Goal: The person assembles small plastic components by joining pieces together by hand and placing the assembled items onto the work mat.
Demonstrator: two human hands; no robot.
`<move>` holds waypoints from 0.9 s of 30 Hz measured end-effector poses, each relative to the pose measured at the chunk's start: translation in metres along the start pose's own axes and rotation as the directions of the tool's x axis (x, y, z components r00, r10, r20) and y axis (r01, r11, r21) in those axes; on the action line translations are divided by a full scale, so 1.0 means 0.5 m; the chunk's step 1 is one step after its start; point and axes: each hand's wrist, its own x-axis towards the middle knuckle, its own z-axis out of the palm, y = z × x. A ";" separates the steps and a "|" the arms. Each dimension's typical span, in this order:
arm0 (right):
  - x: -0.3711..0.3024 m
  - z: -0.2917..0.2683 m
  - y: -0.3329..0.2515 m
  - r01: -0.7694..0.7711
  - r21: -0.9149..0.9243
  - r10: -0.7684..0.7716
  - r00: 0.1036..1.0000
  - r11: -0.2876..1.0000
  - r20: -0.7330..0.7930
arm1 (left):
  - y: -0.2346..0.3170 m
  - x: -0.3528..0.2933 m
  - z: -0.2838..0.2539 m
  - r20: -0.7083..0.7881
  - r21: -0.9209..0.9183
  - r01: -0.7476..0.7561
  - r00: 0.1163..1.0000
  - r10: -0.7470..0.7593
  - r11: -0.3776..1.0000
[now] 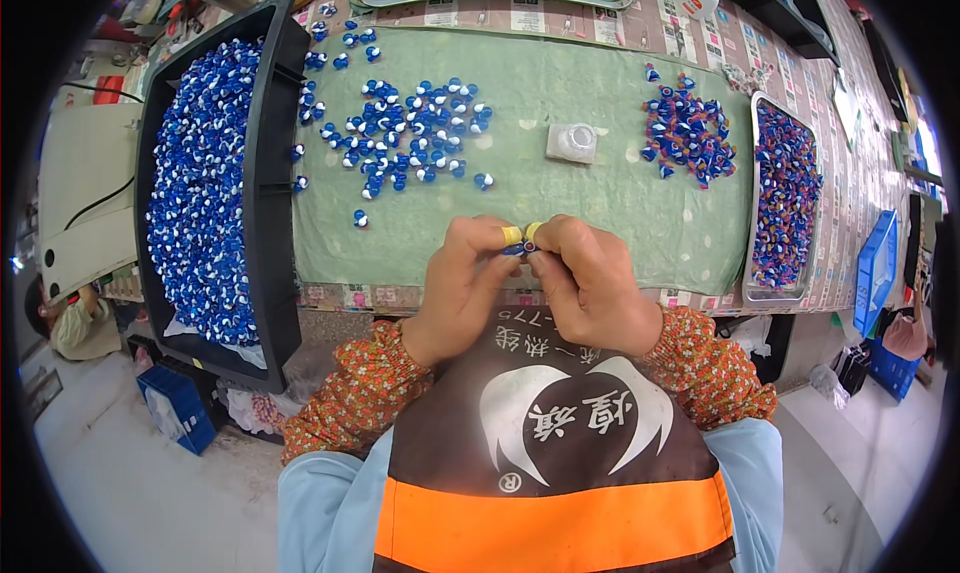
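Observation:
My left hand [465,288] and my right hand [590,283] meet at the near edge of a green cloth [590,213]. Both pinch one small blue cap [520,249] between their fingertips, which wear yellow finger guards. Most of the cap is hidden by the fingers. A loose spread of blue-and-white caps [410,128] lies on the cloth beyond my left hand. A smaller heap of blue caps with red parts [690,133] lies beyond my right hand.
A long black bin [275,173] full of blue-and-white caps stands at the left. A metal tray [752,223] of blue-and-red caps sits at the right. A small clear container [572,143] rests mid-cloth. Blue crates [878,268] stand on the floor.

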 end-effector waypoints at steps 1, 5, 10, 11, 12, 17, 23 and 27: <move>0.000 -0.005 0.000 -0.027 -0.006 0.027 0.999 1.000 0.030 | 0.001 0.003 -0.007 0.012 0.109 0.001 1.000 -0.002 0.994; 0.015 -0.039 0.000 -0.051 -0.057 0.056 0.994 0.997 0.092 | 0.033 0.024 -0.039 0.016 0.362 -0.044 0.999 0.041 0.931; 0.007 -0.138 0.080 -0.256 -0.389 0.148 0.947 0.885 -0.286 | 0.035 0.031 -0.077 -0.051 0.659 -0.009 0.997 0.056 0.752; 0.008 -0.157 0.094 -0.255 -0.391 0.148 0.947 0.884 -0.285 | 0.036 0.031 -0.081 -0.042 0.721 0.013 0.999 0.026 0.693; 0.008 -0.175 0.106 -0.232 -0.537 0.090 0.956 0.811 -0.277 | 0.035 0.031 -0.081 -0.044 0.719 0.013 0.999 0.027 0.695; 0.018 -0.171 0.132 -0.149 -0.776 0.011 0.983 0.613 -0.181 | 0.028 0.030 -0.077 -0.023 0.771 0.039 0.999 -0.033 0.635; 0.016 -0.156 0.141 -0.159 -0.795 0.037 0.985 0.585 -0.170 | 0.026 0.030 -0.078 -0.047 0.730 0.038 0.999 -0.006 0.682; 0.018 -0.146 0.107 -0.116 -0.769 -0.025 0.985 0.629 -0.169 | 0.029 0.026 -0.077 -0.110 0.626 0.055 0.994 0.019 0.778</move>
